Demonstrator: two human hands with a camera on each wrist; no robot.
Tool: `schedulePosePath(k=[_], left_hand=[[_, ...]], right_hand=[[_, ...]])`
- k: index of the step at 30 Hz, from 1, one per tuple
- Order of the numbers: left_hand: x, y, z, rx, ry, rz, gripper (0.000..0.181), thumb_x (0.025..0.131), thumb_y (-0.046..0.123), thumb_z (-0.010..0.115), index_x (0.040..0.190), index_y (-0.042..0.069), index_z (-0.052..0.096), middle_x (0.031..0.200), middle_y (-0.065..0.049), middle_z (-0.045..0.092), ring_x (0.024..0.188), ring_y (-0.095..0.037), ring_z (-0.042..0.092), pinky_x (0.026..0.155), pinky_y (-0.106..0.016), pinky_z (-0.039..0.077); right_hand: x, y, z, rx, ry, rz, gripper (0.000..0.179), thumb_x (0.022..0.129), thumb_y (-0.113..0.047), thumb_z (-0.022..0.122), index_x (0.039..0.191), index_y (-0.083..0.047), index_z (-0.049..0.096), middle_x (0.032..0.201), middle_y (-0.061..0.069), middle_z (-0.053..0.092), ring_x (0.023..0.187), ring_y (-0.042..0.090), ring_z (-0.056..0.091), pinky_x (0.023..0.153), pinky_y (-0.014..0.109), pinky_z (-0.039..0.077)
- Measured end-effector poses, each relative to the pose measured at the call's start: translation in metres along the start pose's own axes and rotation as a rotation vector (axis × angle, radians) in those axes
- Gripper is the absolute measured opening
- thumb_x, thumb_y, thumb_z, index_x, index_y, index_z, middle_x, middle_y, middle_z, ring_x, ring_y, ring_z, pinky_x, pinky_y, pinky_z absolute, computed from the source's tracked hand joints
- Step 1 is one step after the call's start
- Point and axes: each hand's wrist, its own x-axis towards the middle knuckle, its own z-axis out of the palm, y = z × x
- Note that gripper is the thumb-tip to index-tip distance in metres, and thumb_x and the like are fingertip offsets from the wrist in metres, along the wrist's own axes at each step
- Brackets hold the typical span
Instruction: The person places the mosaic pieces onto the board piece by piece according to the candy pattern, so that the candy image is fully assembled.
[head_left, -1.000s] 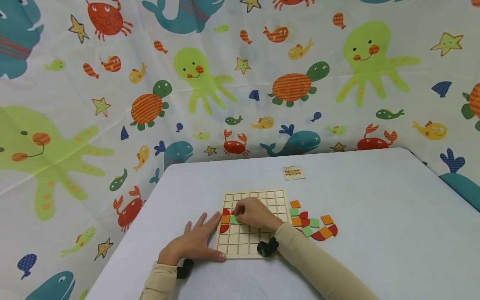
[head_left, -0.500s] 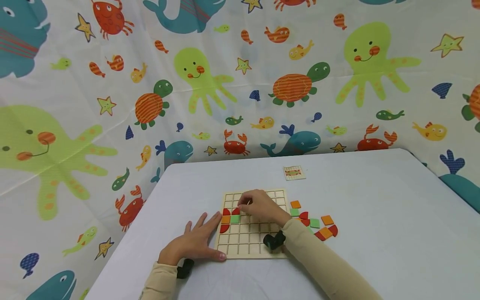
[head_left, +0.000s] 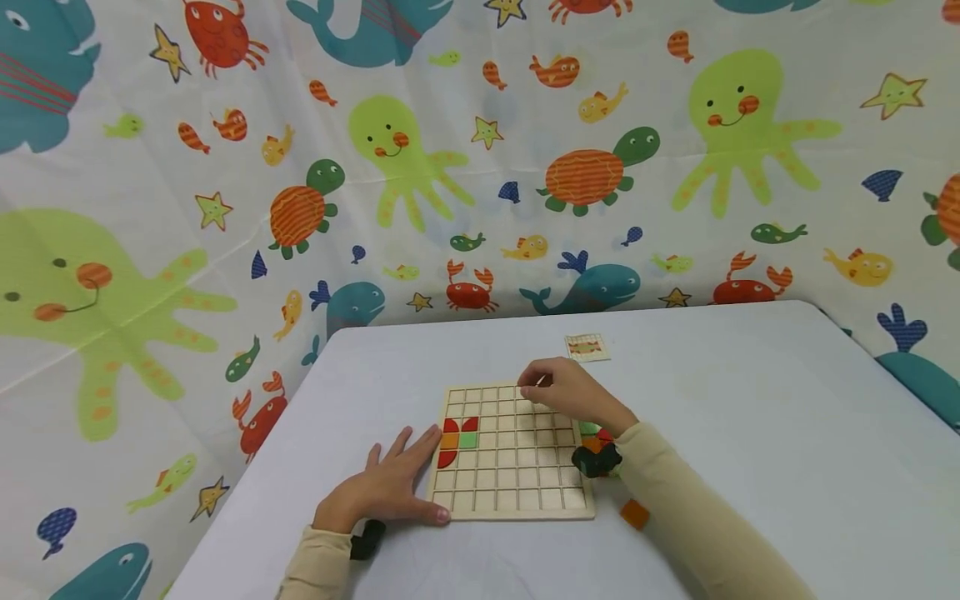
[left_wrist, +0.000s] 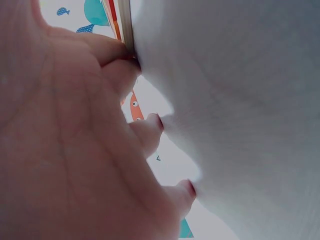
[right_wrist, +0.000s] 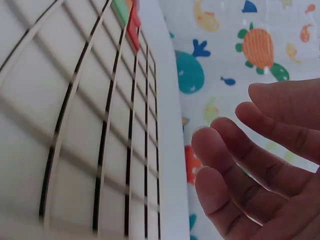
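The gridded board [head_left: 507, 478] holds five tiles [head_left: 449, 442], left hand [head_left: 386, 488] spread against it, right hand [head_left: 576, 392] empty, loosely curled.

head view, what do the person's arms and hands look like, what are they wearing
The left sleeve and right sleeve are long, plain beige. A small black device shows by the left cuff, another by the right. The left hand and right hand wear no gloves.

pale wood board [head_left: 506, 479] with a square grid below the right fingers [right_wrist: 215, 147], 3 red rounded tiles [head_left: 447, 459], 1 orange square [head_left: 449, 442] and 1 mint-green square [head_left: 468, 440] just beside the left fingers [head_left: 422, 447], white table [head_left: 750, 400] under those, white backdrop [head_left: 525, 100] beyond them in loud lime/teal/orange sea-critter print
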Motion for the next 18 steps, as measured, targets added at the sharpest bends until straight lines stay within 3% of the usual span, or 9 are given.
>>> schedulePosePath(k=[9,18], left_hand=[[-0.002,-0.002,-0.002,-0.013,0.001,0.020,0.125,0.077,0.059,0.091,0.171,0.010,0.026,0.177,-0.009,0.022,0.162,-0.045,0.004,0.119,-0.079,0.000],[-0.002,-0.001,-0.001,-0.029,-0.004,0.025,0.125,0.077,0.057,0.092,0.171,0.010,0.025,0.177,-0.010,0.021,0.162,-0.046,0.004,0.118,-0.080,-0.001]], right_hand=[[-0.039,0.025,-0.038,-0.088,-0.015,0.063,0.019,0.103,-0.016,0.071,0.116,-0.003,0.076,0.104,0.000,0.072,0.095,0.021,0.065,0.081,0.035,0.059],[-0.076,0.038,-0.058,-0.164,-0.024,0.138,0.020,0.100,-0.014,0.075,0.117,-0.004,0.075,0.103,-0.002,0.071,0.097,0.021,0.063,0.086,0.039,0.058]])
